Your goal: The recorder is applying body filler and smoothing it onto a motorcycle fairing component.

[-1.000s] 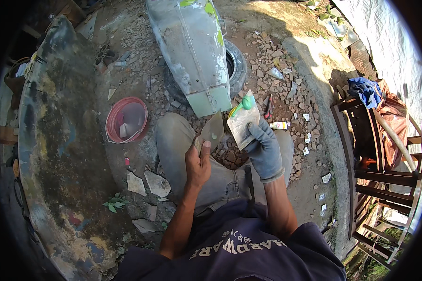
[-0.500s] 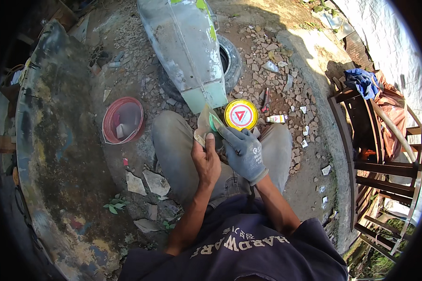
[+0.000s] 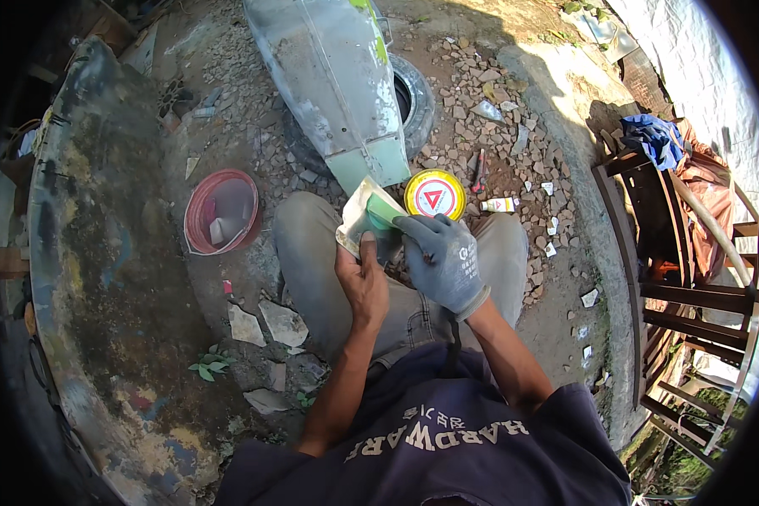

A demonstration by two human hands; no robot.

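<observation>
My bare left hand grips the lower edge of a pale, thin mixing board, tilted up between my knees. In a grey work glove, my right hand closes on a flat green spreader laid against the board's face. The fingers cover part of the spreader, and I cannot make out how much paste is on it. Just beyond is the near end of a grey metal panel, painted pale green there. A round yellow-rimmed tin stands right of the panel, beside a small tube.
The panel rests on a black tyre. A red bucket stands at left, near a long weathered slab. A red-handled tool lies among broken stones. A dark wooden rack with cloths is at right.
The board has turned so more of its face shows, and the spreader now lies flatter across it. Both hands have shifted slightly; the right fingers have moved a little on the spreader.
</observation>
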